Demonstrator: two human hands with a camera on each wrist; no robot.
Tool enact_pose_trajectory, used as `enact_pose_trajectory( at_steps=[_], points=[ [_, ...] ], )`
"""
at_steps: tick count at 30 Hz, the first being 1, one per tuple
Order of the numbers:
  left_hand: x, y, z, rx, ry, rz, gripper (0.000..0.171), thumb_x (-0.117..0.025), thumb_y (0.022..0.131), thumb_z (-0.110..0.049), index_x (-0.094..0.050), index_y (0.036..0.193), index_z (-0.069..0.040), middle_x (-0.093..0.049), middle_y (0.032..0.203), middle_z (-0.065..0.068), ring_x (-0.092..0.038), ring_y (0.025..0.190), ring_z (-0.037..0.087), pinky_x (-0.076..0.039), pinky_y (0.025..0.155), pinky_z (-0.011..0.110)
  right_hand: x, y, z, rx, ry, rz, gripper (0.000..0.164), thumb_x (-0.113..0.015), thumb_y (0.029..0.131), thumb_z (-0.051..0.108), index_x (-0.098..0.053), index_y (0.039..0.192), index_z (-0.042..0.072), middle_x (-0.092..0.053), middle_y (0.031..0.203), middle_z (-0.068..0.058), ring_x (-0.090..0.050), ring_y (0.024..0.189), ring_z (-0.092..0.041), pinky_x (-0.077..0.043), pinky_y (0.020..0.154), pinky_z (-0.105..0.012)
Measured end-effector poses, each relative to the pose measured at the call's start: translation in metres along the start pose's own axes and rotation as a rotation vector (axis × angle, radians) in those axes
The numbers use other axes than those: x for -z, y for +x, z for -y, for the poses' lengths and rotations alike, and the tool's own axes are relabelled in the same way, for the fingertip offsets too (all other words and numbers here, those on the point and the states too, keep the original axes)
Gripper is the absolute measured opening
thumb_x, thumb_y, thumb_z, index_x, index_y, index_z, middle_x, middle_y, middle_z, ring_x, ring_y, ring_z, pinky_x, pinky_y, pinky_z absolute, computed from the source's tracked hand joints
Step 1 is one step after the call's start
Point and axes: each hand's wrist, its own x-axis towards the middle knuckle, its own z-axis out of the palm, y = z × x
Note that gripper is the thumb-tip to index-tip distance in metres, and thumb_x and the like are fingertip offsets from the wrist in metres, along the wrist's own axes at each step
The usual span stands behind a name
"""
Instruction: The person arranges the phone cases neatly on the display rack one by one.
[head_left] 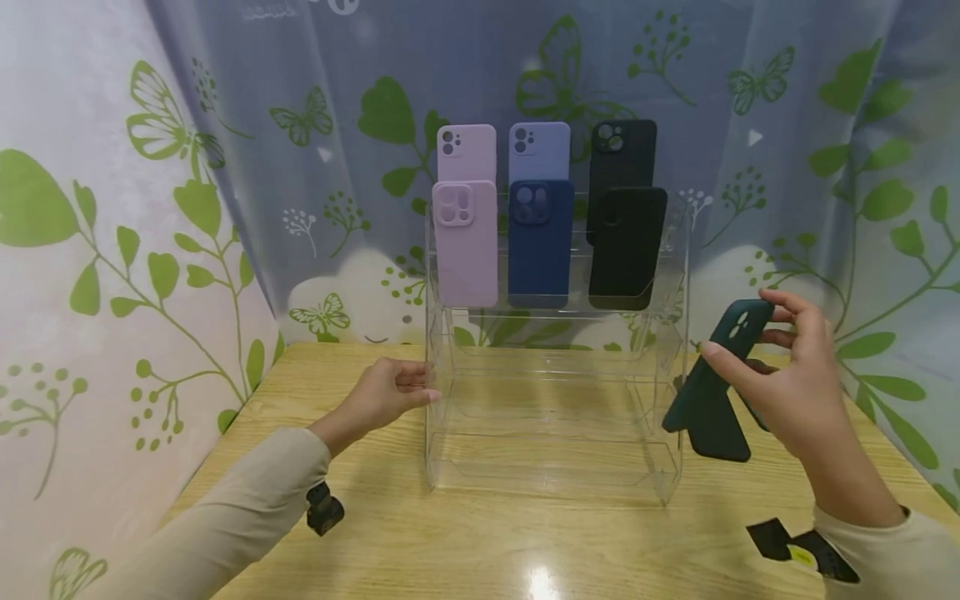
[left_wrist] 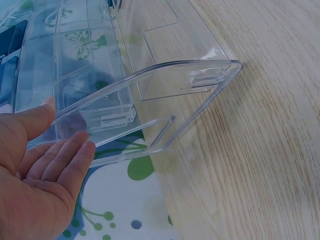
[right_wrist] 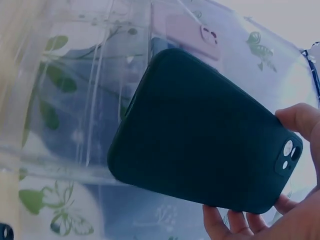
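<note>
A clear acrylic display stand (head_left: 555,437) with several tiers stands on the table. My left hand (head_left: 390,390) is at its left side panel, thumb and fingers on either side of the panel's edge (left_wrist: 150,67). To the right of the stand, my right hand (head_left: 798,379) grips a dark green phone case (right_wrist: 200,135) by its camera end, tilted, thumb on one long edge and fingers on the other. Below that case in the head view shows another dark piece (head_left: 720,433), perhaps a second case; whether it is held, I cannot tell.
On the stand's upper tiers lean pink (head_left: 467,258), dark blue (head_left: 538,258) and black (head_left: 628,250) cases, with pink (head_left: 468,158), lavender (head_left: 542,154) and black (head_left: 622,162) ones behind. A leaf-patterned curtain (head_left: 337,208) hangs behind the wooden table (head_left: 465,550).
</note>
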Motion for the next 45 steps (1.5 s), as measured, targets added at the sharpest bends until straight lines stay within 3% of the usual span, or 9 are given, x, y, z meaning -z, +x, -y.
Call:
enact_pose_trajectory(
  at_steps=[10,17,22,26,32,38,45],
  points=[
    [0.0,0.0,0.002,-0.015,-0.001,-0.003,0.052,-0.068,0.09,-0.016,-0.051,0.135,0.004,-0.058,0.129,0.022,-0.058,0.118,0.033,-0.054,0.089,0.037,-0.03,0.015,0.025,0.036,0.116,-0.139,0.074,-0.073,0.082,0.016,-0.032,0.144,0.016,-0.028,0.12,0.011,-0.044,0.098,-0.003,-0.045,0.069,-0.005],
    [0.0,-0.001,0.002,-0.017,-0.004,-0.002,0.052,-0.068,0.09,-0.015,-0.05,0.135,0.005,-0.058,0.129,0.023,-0.058,0.117,0.033,-0.054,0.088,0.037,-0.051,0.032,0.033,0.137,0.176,-0.275,0.071,-0.076,0.08,0.021,-0.036,0.139,0.021,-0.031,0.126,0.006,-0.042,0.099,-0.008,-0.049,0.071,-0.01],
    [0.0,-0.001,0.002,-0.016,-0.001,0.003,0.053,-0.068,0.091,-0.016,-0.05,0.136,0.005,-0.057,0.13,0.022,-0.057,0.118,0.033,-0.054,0.089,0.037,-0.067,0.044,0.03,0.168,0.087,-0.329,0.074,-0.076,0.08,0.035,-0.035,0.14,0.021,-0.032,0.132,-0.003,-0.037,0.096,-0.008,-0.047,0.074,-0.017],
    [0.001,-0.001,0.001,-0.016,0.0,0.007,0.053,-0.068,0.091,-0.016,-0.05,0.137,0.003,-0.057,0.13,0.022,-0.057,0.118,0.033,-0.054,0.089,0.037,-0.078,0.049,0.026,0.165,-0.024,-0.323,0.077,-0.073,0.081,0.04,-0.033,0.142,0.015,-0.03,0.132,-0.014,-0.034,0.096,-0.019,-0.042,0.076,-0.031],
    [0.001,-0.001,0.0,-0.022,-0.009,0.005,0.053,-0.068,0.09,-0.015,-0.05,0.135,0.006,-0.057,0.129,0.024,-0.058,0.117,0.034,-0.054,0.089,0.038,-0.09,0.053,0.019,0.196,-0.104,-0.309,0.078,-0.074,0.082,0.039,-0.033,0.142,0.011,-0.028,0.132,-0.021,-0.035,0.114,-0.035,-0.038,0.094,-0.052],
    [0.001,-0.002,-0.001,-0.02,-0.009,0.009,0.053,-0.068,0.091,-0.015,-0.05,0.136,0.005,-0.058,0.129,0.023,-0.058,0.117,0.033,-0.054,0.089,0.037,-0.103,0.055,0.014,0.263,-0.182,-0.31,0.076,-0.074,0.082,0.037,-0.035,0.139,0.006,-0.029,0.127,-0.024,-0.034,0.114,-0.041,-0.037,0.096,-0.056],
    [0.001,-0.001,0.0,-0.009,-0.009,0.014,0.053,-0.067,0.091,-0.016,-0.049,0.137,0.004,-0.056,0.131,0.023,-0.057,0.119,0.033,-0.053,0.09,0.038,-0.112,0.056,0.013,0.252,-0.233,-0.298,0.075,-0.075,0.083,0.032,-0.035,0.139,-0.001,-0.027,0.125,-0.024,-0.031,0.113,-0.044,-0.033,0.097,-0.059]
  ],
)
